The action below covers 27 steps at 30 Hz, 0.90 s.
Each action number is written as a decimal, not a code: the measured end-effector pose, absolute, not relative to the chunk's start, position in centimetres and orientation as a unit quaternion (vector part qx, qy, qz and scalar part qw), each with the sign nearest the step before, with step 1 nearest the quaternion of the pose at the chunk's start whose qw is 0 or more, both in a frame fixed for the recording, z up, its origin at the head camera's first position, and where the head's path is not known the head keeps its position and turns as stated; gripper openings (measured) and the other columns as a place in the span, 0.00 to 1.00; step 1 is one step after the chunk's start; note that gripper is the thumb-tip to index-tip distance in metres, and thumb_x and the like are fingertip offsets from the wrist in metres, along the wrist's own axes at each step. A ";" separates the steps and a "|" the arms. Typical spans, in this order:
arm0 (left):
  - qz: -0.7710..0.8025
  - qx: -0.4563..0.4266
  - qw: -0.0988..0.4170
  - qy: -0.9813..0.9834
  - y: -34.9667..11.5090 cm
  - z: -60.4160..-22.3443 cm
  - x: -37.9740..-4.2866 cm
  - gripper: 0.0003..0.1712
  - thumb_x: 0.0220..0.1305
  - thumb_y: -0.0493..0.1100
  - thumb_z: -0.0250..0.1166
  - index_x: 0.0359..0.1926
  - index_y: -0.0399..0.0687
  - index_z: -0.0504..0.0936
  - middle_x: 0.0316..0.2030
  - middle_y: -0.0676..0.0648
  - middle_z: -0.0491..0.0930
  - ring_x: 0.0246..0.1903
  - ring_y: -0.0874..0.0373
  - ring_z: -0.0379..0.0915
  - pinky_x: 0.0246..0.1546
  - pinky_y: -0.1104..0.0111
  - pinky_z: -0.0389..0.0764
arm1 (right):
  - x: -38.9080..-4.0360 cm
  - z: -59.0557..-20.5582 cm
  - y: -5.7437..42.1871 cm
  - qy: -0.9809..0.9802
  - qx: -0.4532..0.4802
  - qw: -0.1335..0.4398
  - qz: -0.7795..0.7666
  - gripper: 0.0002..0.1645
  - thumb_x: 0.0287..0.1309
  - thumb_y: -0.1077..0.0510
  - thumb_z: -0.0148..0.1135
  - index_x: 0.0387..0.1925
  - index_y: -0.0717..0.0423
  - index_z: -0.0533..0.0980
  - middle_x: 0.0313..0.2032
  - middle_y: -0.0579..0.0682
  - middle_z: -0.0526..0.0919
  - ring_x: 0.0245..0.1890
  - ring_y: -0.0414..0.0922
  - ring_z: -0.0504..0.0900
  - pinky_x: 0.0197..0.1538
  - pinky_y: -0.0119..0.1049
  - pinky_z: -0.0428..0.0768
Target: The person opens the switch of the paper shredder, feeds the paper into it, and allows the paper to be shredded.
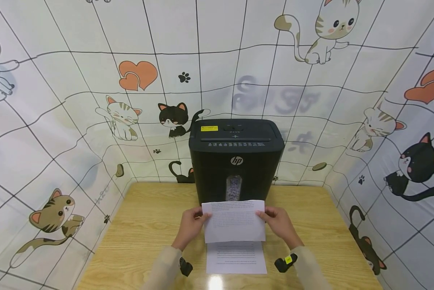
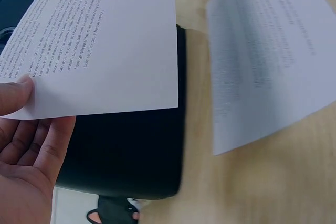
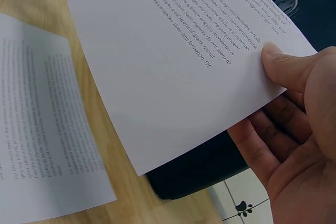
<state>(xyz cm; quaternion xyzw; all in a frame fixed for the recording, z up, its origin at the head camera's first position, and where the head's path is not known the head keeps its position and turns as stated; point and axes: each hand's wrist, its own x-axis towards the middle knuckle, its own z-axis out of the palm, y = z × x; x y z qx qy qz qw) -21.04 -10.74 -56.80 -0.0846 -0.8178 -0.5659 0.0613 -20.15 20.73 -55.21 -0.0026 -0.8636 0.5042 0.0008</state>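
A printed sheet of paper is held up between both hands, in front of the black paper shredder. At its left edge my left hand pinches it, thumb on the printed face and fingers behind. On the opposite edge my right hand has the same pinch, and the right wrist view shows that thumb on the paper. Below, a second printed sheet lies on the wooden table, its upper part hidden by the raised sheet.
The shredder stands at the back of the table, its slot on top and shreds showing through a front window. Cat-patterned cloth walls enclose the table behind and on both sides.
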 end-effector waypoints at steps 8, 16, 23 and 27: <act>-0.571 -0.097 0.080 -0.811 -10.8 -54.6 -22.1 0.03 0.55 0.46 0.69 0.32 0.54 0.85 0.33 0.54 0.83 0.36 0.60 0.79 0.33 0.72 0.80 | -21.2 -53.5 20.9 -0.867 0.003 0.018 0.498 0.17 0.51 0.38 0.65 0.35 0.44 0.83 0.33 0.44 0.85 0.35 0.44 0.78 0.39 0.36 0.75; -0.566 -0.098 0.093 -0.813 -11.0 -52.8 -23.0 0.04 0.55 0.49 0.70 0.30 0.56 0.84 0.32 0.54 0.83 0.34 0.60 0.78 0.33 0.70 0.80 | -21.9 -51.6 21.0 -0.860 0.024 0.034 0.508 0.18 0.50 0.37 0.65 0.34 0.43 0.83 0.33 0.44 0.85 0.33 0.44 0.76 0.39 0.36 0.75; -0.572 -0.109 0.088 -0.808 -11.0 -50.8 -23.6 0.05 0.55 0.49 0.69 0.30 0.55 0.84 0.31 0.54 0.83 0.32 0.59 0.77 0.33 0.68 0.80 | -22.3 -49.6 21.1 -0.860 0.031 0.041 0.508 0.22 0.49 0.35 0.64 0.37 0.44 0.83 0.35 0.45 0.85 0.34 0.46 0.76 0.40 0.37 0.74; -0.567 -0.119 0.100 -0.809 -10.9 -49.5 -23.9 0.04 0.55 0.47 0.69 0.29 0.55 0.83 0.31 0.54 0.83 0.31 0.60 0.78 0.34 0.68 0.81 | -22.6 -48.6 21.2 -0.866 0.033 0.050 0.497 0.23 0.49 0.33 0.63 0.37 0.44 0.83 0.35 0.44 0.85 0.34 0.46 0.76 0.40 0.37 0.74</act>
